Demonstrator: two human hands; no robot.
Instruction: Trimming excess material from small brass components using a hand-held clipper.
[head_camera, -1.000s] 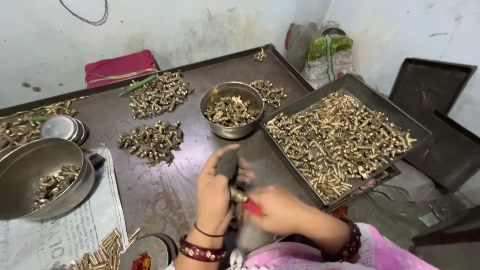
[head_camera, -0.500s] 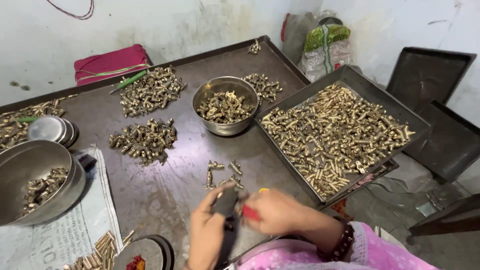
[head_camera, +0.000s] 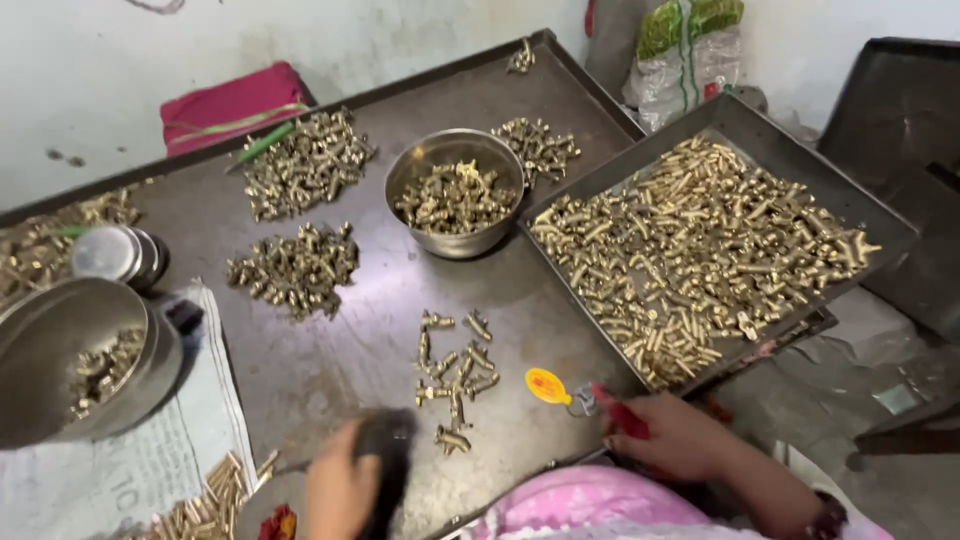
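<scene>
— Worktop (head_camera: 330, 370) first: dark metal, raised lip along the far side, brass nearly everywhere on it.

— Next in size?

— Tray (head_camera: 640, 150) at right, tilted, overhanging the near corner, heaped with brass fittings. Then big steel bowl (head_camera: 60, 340) at far left, on newspaper (head_camera: 210, 400). Then smaller bowl (head_camera: 400, 170) in the middle, half full, just beside the tray.

— And the hands?

— Left hand (head_camera: 340, 490) at the near edge, blurred, clasped round a dark object (head_camera: 385, 460). Right hand (head_camera: 670, 435) closed on a red-handled piece (head_camera: 625, 420), with an orange tag (head_camera: 547, 385) poking out ahead of it on the worktop.

— Pieces being worked?

— Loose cluster (head_camera: 455, 370) of brass fittings, spread flat between both hands and the smaller bowl, well apart from the two far piles (head_camera: 295, 265).

— Step, at a guess?

— Seems mid-cycle: both hands full, drawn back to the body, nothing from the cluster picked up. Any pick from it calls for a freed finger or two.

— Room?

— Bare strip left of the cluster and ahead of the left hand. Tight at right: tray edge near the right hand, tag lying between. Near lip right under both wrists.
</scene>
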